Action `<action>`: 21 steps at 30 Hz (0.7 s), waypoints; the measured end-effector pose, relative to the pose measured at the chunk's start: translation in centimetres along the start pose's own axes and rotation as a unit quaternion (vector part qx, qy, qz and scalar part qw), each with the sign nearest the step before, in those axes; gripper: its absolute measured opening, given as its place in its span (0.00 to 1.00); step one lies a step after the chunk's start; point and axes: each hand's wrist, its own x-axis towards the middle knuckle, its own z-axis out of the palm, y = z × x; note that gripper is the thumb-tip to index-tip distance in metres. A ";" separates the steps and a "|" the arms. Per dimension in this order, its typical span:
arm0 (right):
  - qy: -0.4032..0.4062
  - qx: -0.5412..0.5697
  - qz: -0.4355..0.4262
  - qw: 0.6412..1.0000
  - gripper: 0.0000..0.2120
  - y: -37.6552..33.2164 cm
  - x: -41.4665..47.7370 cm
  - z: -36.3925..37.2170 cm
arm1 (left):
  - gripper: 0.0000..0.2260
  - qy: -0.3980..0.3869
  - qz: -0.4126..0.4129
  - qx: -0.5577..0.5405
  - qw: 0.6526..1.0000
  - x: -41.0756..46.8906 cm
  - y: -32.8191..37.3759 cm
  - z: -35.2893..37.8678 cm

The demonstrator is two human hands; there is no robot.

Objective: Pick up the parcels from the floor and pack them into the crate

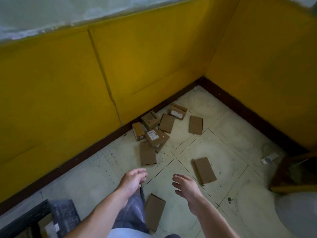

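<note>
Head view shows small flat parcels of plain brown cardboard scattered over a pale tiled floor (228,143) in the corner of a yellow wall (154,57); most lie in a loose heap (154,133) against the dark skirting, some overlapping, two with white printed labels facing up; one parcel (195,125) lies apart to the right of the heap, one (147,153) just in front of it, another (204,170) further out on the tiles, and one (154,212) nearest the person, beside a grey trouser leg; the left hand (133,182) reaches forward above the floor, its grip loosely curled and empty; the right hand (185,186) is held out beside it, its grip relaxed and spread, also touching nothing; the crate (65,215), dark with a perforated wall, sits at the lower-left edge, partly cut off.
</note>
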 end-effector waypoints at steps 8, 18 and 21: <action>0.043 -0.001 0.083 0.996 0.13 -8.1 11.0 0.6 | 0.08 -0.013 -0.080 0.006 0.997 12.5 6.4 -3.4; -0.003 -0.047 0.153 0.987 0.11 -10.2 29.0 0.5 | 0.09 0.031 -0.178 -0.016 0.983 27.4 6.8 -0.4; -0.042 -0.127 0.161 0.978 0.12 -9.1 36.8 0.0 | 0.11 0.052 -0.198 -0.056 0.977 33.8 5.8 2.1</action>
